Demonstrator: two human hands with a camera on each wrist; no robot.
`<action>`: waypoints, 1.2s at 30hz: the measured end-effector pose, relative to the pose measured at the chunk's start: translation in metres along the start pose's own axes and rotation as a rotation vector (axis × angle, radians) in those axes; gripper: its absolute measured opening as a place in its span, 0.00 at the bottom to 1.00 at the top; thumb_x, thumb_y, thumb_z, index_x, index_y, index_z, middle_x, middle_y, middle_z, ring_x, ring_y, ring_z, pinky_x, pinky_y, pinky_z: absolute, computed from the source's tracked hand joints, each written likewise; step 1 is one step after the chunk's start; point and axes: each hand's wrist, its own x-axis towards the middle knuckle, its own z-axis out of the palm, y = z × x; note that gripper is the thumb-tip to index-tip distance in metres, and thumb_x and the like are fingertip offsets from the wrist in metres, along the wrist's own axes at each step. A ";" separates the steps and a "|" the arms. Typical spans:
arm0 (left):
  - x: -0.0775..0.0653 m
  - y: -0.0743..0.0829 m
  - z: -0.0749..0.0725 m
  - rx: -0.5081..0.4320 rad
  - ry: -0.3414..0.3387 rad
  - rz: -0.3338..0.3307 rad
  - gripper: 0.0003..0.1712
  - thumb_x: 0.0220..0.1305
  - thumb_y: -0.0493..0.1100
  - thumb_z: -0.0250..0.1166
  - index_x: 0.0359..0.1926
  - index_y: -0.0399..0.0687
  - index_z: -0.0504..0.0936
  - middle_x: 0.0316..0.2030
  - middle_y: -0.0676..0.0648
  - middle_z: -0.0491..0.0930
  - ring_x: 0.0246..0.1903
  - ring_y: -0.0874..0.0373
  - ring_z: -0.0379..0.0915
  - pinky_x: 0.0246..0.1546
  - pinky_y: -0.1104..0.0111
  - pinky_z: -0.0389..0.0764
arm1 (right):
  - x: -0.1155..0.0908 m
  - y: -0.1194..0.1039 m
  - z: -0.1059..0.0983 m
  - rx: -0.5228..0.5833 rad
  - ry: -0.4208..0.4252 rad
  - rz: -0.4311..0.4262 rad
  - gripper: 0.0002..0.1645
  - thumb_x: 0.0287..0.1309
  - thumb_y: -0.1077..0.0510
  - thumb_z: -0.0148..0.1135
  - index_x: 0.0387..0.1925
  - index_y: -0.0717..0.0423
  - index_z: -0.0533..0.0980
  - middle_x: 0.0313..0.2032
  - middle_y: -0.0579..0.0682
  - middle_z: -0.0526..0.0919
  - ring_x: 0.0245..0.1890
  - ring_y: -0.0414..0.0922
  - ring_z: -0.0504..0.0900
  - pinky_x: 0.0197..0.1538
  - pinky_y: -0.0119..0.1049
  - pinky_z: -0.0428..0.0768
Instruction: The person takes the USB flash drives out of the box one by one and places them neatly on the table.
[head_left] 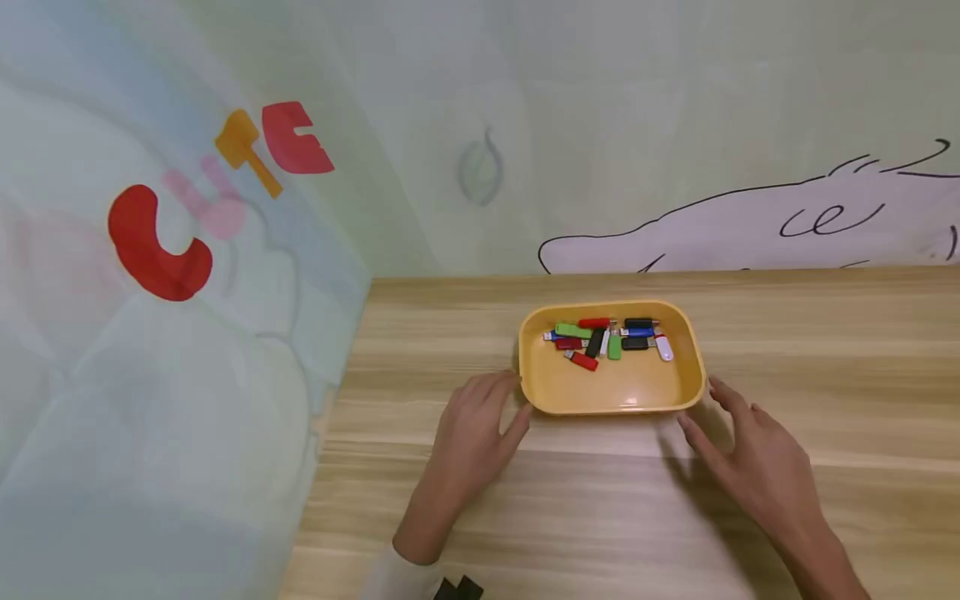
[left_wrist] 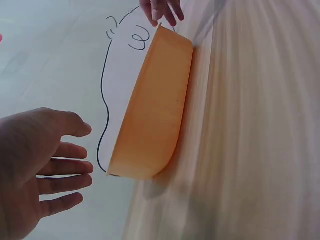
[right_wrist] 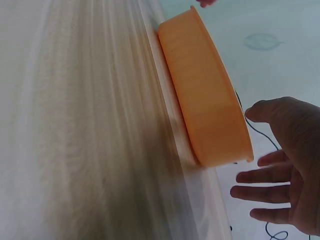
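Observation:
A shallow yellow-orange plastic tray (head_left: 615,408) with rounded corners rests on the wooden table. Inside lie several USB flash drives, among them a red one (head_left: 583,361), a light green one (head_left: 573,331) and a white one (head_left: 663,347), grouped toward the far side. My left hand (head_left: 476,429) is at the tray's near left corner, thumb and fingers spread. At the near right corner is my right hand (head_left: 761,462), its fingers loosely extended beside the rim. Both wrist views show the fingers relaxed, with a gap to the tray's wall (left_wrist: 155,100).
The wood-grain table (head_left: 585,500) reaches back to a pale wall sheet (head_left: 420,150) with a cartoon outline drawing. A second sheet (head_left: 187,400) with coloured letters borders the table's left edge.

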 end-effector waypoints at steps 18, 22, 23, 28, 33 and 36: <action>0.076 0.018 0.028 0.314 -0.235 0.095 0.22 0.72 0.61 0.68 0.52 0.51 0.87 0.51 0.52 0.87 0.56 0.55 0.76 0.60 0.58 0.73 | 0.015 -0.016 0.013 -0.031 -0.148 0.100 0.67 0.58 0.33 0.76 0.84 0.59 0.52 0.76 0.72 0.63 0.55 0.80 0.78 0.46 0.70 0.81; 0.088 0.022 0.036 0.343 -0.261 0.052 0.23 0.70 0.64 0.69 0.50 0.52 0.87 0.49 0.51 0.88 0.54 0.55 0.79 0.60 0.57 0.72 | 0.017 -0.018 0.014 -0.028 -0.166 0.118 0.66 0.61 0.31 0.73 0.84 0.60 0.51 0.77 0.71 0.61 0.56 0.81 0.77 0.46 0.69 0.81; 0.090 0.023 0.037 0.349 -0.262 0.045 0.23 0.70 0.64 0.69 0.49 0.52 0.87 0.48 0.52 0.89 0.53 0.55 0.80 0.59 0.57 0.72 | 0.017 -0.019 0.015 -0.026 -0.165 0.120 0.66 0.61 0.31 0.73 0.83 0.61 0.51 0.77 0.71 0.61 0.56 0.81 0.77 0.46 0.69 0.82; 0.100 0.025 0.046 0.347 -0.261 0.028 0.20 0.70 0.63 0.68 0.44 0.52 0.88 0.42 0.53 0.89 0.48 0.56 0.81 0.52 0.59 0.72 | 0.015 -0.020 0.016 -0.022 -0.152 0.127 0.66 0.61 0.31 0.73 0.83 0.61 0.53 0.77 0.70 0.62 0.56 0.81 0.78 0.47 0.69 0.82; 0.108 0.028 0.053 0.321 -0.290 0.039 0.17 0.69 0.60 0.70 0.41 0.52 0.88 0.37 0.53 0.87 0.46 0.56 0.82 0.54 0.59 0.76 | 0.016 -0.022 0.017 -0.021 -0.142 0.128 0.66 0.60 0.32 0.74 0.83 0.62 0.53 0.77 0.70 0.63 0.56 0.79 0.79 0.48 0.68 0.82; 0.113 0.031 0.057 0.323 -0.327 0.063 0.15 0.70 0.58 0.70 0.39 0.52 0.88 0.36 0.53 0.85 0.47 0.54 0.82 0.56 0.57 0.77 | 0.016 -0.022 0.017 -0.019 -0.133 0.122 0.66 0.60 0.32 0.74 0.83 0.63 0.54 0.76 0.71 0.63 0.54 0.79 0.80 0.46 0.68 0.82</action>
